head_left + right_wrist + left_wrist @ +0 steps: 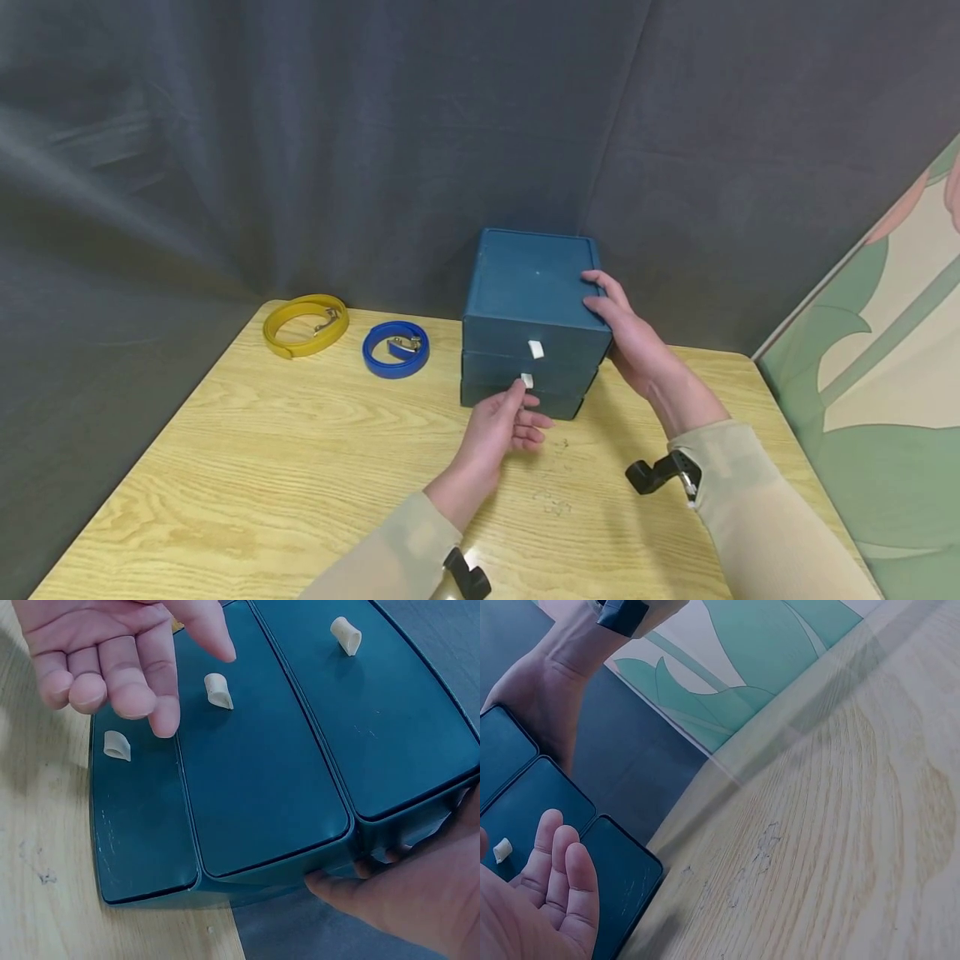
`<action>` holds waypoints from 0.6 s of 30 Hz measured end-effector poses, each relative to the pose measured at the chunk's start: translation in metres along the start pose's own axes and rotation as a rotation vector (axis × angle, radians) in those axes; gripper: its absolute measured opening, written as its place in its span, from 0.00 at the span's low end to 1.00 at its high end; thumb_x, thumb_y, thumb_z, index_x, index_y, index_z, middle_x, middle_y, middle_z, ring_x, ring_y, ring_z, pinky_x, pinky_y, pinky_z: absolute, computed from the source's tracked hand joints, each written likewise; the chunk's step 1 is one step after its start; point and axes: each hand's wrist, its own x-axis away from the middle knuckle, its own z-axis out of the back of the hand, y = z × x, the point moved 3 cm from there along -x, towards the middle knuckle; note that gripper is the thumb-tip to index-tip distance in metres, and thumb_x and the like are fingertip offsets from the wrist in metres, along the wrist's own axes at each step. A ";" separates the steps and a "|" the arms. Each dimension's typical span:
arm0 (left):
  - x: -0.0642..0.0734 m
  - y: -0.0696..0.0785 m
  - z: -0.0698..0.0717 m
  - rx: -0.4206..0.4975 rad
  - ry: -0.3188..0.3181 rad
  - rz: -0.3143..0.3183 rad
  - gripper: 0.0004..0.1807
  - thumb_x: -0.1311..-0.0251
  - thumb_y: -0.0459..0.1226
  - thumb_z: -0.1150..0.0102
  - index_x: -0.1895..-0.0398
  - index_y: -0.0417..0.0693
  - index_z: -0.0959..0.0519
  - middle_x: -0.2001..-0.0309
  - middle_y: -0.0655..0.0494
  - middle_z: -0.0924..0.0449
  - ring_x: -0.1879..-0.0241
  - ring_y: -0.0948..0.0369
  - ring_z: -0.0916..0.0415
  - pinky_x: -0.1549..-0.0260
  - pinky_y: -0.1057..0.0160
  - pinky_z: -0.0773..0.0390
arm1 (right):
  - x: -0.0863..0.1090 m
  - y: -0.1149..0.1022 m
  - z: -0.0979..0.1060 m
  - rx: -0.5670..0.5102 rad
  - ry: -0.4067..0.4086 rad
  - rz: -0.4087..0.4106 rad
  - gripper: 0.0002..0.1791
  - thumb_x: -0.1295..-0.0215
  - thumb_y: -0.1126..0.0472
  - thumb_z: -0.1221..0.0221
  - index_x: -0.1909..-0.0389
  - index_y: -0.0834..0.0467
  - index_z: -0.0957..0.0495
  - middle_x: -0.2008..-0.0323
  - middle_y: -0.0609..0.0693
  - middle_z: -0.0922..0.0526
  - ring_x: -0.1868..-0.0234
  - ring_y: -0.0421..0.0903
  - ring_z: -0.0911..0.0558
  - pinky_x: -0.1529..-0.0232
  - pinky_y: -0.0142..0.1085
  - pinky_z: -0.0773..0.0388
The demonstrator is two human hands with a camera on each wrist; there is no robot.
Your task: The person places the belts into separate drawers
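Note:
A dark teal cabinet with three stacked drawers [534,283] stands at the back of the table. Each drawer front has a small pale knob, as the right wrist view shows. My left hand [491,429] is in front of the middle drawer with fingers relaxed; its thumb tip is close beside the middle knob [218,691]. My right hand [636,346] rests against the cabinet's right side, two digits reaching over the top edge. Other right-hand fingers [337,891] lie along the side wall. The drawers sit closed in all views.
On the wooden table [300,475], left of the cabinet, lie a coiled blue belt [372,362] and a coiled yellow belt [279,321], both with metal buckles. A dark grey curtain [375,150] hangs behind. To the right is a leaf-patterned panel [892,475].

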 end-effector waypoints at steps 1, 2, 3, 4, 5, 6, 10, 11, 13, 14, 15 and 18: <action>0.000 0.000 0.000 0.000 -0.001 0.001 0.31 0.15 0.56 0.46 0.43 0.33 0.17 0.62 0.46 0.08 0.71 0.60 0.14 0.64 0.62 0.11 | 0.000 0.000 0.000 -0.001 0.000 0.001 0.30 0.10 0.43 0.55 0.15 0.33 0.50 0.12 0.47 0.70 0.15 0.60 0.57 0.18 0.63 0.54; -0.001 0.000 0.000 0.000 -0.002 0.001 0.31 0.15 0.56 0.46 0.43 0.33 0.17 0.62 0.46 0.08 0.71 0.61 0.14 0.64 0.61 0.11 | 0.000 0.000 0.000 0.000 0.001 0.001 0.30 0.10 0.43 0.55 0.15 0.33 0.50 0.12 0.47 0.70 0.15 0.60 0.57 0.18 0.63 0.54; -0.001 0.000 0.000 0.001 -0.002 0.002 0.31 0.16 0.56 0.45 0.43 0.34 0.17 0.62 0.46 0.08 0.71 0.61 0.14 0.64 0.61 0.11 | 0.001 0.000 0.000 0.000 0.002 0.001 0.30 0.10 0.43 0.55 0.15 0.33 0.50 0.12 0.47 0.70 0.15 0.60 0.57 0.18 0.63 0.54; -0.001 0.000 -0.001 0.002 -0.001 0.001 0.31 0.16 0.56 0.45 0.43 0.34 0.17 0.62 0.46 0.08 0.71 0.61 0.14 0.64 0.62 0.12 | 0.001 0.000 0.000 -0.002 0.002 0.000 0.30 0.10 0.43 0.55 0.15 0.33 0.50 0.12 0.47 0.70 0.15 0.59 0.57 0.18 0.63 0.54; -0.002 0.000 -0.001 0.004 -0.001 0.001 0.31 0.16 0.56 0.45 0.43 0.34 0.17 0.62 0.46 0.08 0.71 0.61 0.14 0.64 0.62 0.12 | 0.001 0.000 0.000 -0.002 0.003 -0.001 0.30 0.10 0.43 0.55 0.15 0.33 0.50 0.12 0.47 0.70 0.15 0.59 0.58 0.18 0.63 0.54; -0.002 0.000 -0.002 0.006 -0.001 -0.001 0.31 0.16 0.56 0.44 0.44 0.34 0.17 0.63 0.46 0.08 0.71 0.61 0.14 0.65 0.62 0.12 | 0.001 0.000 0.000 -0.001 0.003 -0.003 0.30 0.10 0.43 0.55 0.15 0.32 0.50 0.12 0.47 0.70 0.15 0.59 0.58 0.18 0.63 0.54; -0.003 -0.001 -0.004 0.025 0.000 -0.003 0.30 0.17 0.56 0.43 0.46 0.34 0.17 0.64 0.46 0.08 0.72 0.61 0.14 0.68 0.64 0.13 | 0.002 0.001 0.000 -0.002 0.007 -0.011 0.30 0.11 0.43 0.55 0.15 0.32 0.50 0.12 0.47 0.71 0.14 0.60 0.59 0.18 0.64 0.55; -0.004 -0.001 -0.004 0.029 0.000 -0.003 0.29 0.17 0.56 0.43 0.46 0.34 0.17 0.64 0.46 0.08 0.72 0.61 0.14 0.68 0.65 0.13 | 0.002 0.001 0.000 -0.001 0.008 -0.011 0.30 0.11 0.43 0.55 0.15 0.32 0.50 0.12 0.47 0.71 0.14 0.60 0.59 0.18 0.64 0.55; -0.004 0.000 -0.005 0.036 0.003 -0.003 0.29 0.17 0.56 0.42 0.47 0.34 0.17 0.64 0.46 0.08 0.73 0.61 0.14 0.68 0.65 0.13 | 0.002 0.000 0.000 0.000 0.008 -0.011 0.30 0.11 0.43 0.55 0.15 0.32 0.50 0.12 0.47 0.70 0.15 0.60 0.58 0.18 0.64 0.55; -0.004 0.000 -0.006 0.038 0.005 -0.003 0.29 0.17 0.55 0.42 0.47 0.34 0.16 0.65 0.46 0.08 0.73 0.61 0.14 0.68 0.65 0.13 | 0.003 0.000 0.000 0.001 0.007 -0.010 0.30 0.11 0.43 0.55 0.15 0.32 0.50 0.12 0.47 0.70 0.15 0.60 0.58 0.18 0.64 0.55; -0.004 0.000 -0.006 0.039 0.007 -0.003 0.29 0.17 0.55 0.42 0.47 0.34 0.16 0.64 0.46 0.08 0.73 0.61 0.14 0.68 0.65 0.13 | 0.003 0.000 0.000 0.001 0.007 -0.009 0.30 0.11 0.43 0.55 0.15 0.32 0.50 0.12 0.47 0.70 0.15 0.60 0.58 0.18 0.64 0.54; -0.005 0.000 -0.007 0.041 0.010 0.001 0.28 0.16 0.55 0.43 0.48 0.35 0.16 0.64 0.46 0.08 0.73 0.61 0.14 0.68 0.64 0.13 | 0.003 0.001 -0.001 0.003 0.007 -0.007 0.30 0.11 0.43 0.55 0.15 0.32 0.50 0.12 0.47 0.70 0.15 0.60 0.58 0.18 0.64 0.54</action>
